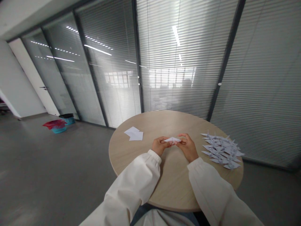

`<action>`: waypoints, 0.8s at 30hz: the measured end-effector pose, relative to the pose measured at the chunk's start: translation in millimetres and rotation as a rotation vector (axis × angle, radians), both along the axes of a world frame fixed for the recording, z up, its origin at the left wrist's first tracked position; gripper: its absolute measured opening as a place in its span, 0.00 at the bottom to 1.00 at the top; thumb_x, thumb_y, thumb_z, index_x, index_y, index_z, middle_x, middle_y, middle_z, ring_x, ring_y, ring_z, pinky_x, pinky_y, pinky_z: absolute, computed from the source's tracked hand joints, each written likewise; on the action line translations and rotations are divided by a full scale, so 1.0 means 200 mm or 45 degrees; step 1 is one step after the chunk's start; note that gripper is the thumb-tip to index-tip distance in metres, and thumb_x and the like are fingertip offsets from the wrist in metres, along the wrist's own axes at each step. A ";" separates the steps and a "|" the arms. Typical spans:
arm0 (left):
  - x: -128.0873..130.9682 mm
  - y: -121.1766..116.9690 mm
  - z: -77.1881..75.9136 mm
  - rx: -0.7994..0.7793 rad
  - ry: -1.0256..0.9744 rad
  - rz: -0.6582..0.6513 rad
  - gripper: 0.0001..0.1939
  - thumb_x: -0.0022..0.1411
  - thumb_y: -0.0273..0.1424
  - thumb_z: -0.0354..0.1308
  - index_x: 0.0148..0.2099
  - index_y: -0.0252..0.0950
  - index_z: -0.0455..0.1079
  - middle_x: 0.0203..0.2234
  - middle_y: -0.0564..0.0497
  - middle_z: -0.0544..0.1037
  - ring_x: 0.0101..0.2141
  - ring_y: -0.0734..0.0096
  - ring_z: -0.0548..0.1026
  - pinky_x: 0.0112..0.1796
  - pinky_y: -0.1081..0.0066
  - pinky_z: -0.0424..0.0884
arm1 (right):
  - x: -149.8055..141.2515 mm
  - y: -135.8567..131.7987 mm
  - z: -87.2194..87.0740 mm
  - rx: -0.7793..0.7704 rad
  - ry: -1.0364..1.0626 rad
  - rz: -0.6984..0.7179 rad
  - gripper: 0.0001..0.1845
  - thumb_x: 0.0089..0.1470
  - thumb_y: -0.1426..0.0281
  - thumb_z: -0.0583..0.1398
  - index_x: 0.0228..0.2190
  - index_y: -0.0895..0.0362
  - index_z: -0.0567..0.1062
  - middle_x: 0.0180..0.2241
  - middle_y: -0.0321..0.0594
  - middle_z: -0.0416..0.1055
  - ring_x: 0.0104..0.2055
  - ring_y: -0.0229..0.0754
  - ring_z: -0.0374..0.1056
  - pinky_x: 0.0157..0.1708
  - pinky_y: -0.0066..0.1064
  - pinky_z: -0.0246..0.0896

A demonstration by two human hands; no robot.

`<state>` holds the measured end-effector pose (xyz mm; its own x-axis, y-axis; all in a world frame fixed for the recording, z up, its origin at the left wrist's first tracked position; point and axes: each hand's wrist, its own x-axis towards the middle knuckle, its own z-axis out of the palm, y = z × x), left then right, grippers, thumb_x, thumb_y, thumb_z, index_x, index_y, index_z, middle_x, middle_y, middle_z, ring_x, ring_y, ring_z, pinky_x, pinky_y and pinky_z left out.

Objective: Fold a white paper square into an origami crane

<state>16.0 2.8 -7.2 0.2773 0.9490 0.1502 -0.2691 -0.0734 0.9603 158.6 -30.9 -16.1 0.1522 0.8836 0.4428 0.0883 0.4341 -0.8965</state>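
Observation:
My left hand and my right hand meet above the middle of a round wooden table. Both pinch a small white folded paper piece between their fingertips, the left at its left end, the right at its right end. The paper is flat and pointed, held just over the tabletop. Both arms wear cream sleeves.
Several finished white paper cranes lie in a group at the table's right side. A few loose white paper sheets lie at the left. Glass walls with blinds stand behind. A red and blue bin sits on the floor at far left.

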 end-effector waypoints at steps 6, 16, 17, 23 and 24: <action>0.00 0.01 0.00 0.008 -0.004 0.031 0.23 0.30 0.34 0.69 0.31 0.28 0.70 0.19 0.49 0.76 0.22 0.72 0.74 0.29 0.73 0.70 | 0.00 0.00 0.01 -0.021 0.026 0.026 0.22 0.42 0.67 0.60 0.41 0.55 0.63 0.27 0.38 0.73 0.30 0.42 0.70 0.32 0.33 0.65; 0.00 0.01 0.00 0.062 0.100 0.004 0.19 0.34 0.33 0.67 0.31 0.27 0.71 0.18 0.49 0.75 0.20 0.74 0.72 0.25 0.75 0.69 | 0.01 0.00 0.01 0.327 -0.432 -0.147 0.14 0.52 0.64 0.54 0.39 0.52 0.73 0.45 0.43 0.65 0.47 0.43 0.61 0.37 0.32 0.65; 0.00 0.01 0.00 0.062 0.091 0.005 0.19 0.34 0.33 0.67 0.31 0.27 0.71 0.18 0.49 0.75 0.21 0.75 0.72 0.25 0.76 0.69 | 0.01 0.00 0.01 0.350 -0.457 -0.146 0.13 0.52 0.64 0.54 0.39 0.51 0.74 0.45 0.43 0.65 0.47 0.43 0.60 0.37 0.32 0.65; 0.00 0.02 0.00 0.052 0.063 -0.005 0.20 0.34 0.34 0.68 0.30 0.27 0.71 0.19 0.49 0.75 0.21 0.75 0.72 0.26 0.76 0.70 | 0.01 -0.01 0.02 0.393 -0.503 -0.155 0.13 0.53 0.65 0.53 0.39 0.50 0.73 0.44 0.42 0.65 0.47 0.42 0.61 0.38 0.32 0.66; 0.00 0.02 -0.01 0.052 0.065 -0.009 0.20 0.34 0.34 0.67 0.31 0.27 0.71 0.19 0.49 0.75 0.21 0.75 0.72 0.26 0.75 0.70 | 0.01 -0.01 0.02 0.398 -0.506 -0.159 0.13 0.53 0.65 0.53 0.39 0.49 0.73 0.44 0.42 0.65 0.46 0.42 0.61 0.38 0.32 0.66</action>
<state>15.5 6.3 -8.4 0.2919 0.9405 0.1738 -0.2201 -0.1108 0.9692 159.8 -32.3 -12.6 0.0149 0.6854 0.7280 0.4637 0.6403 -0.6123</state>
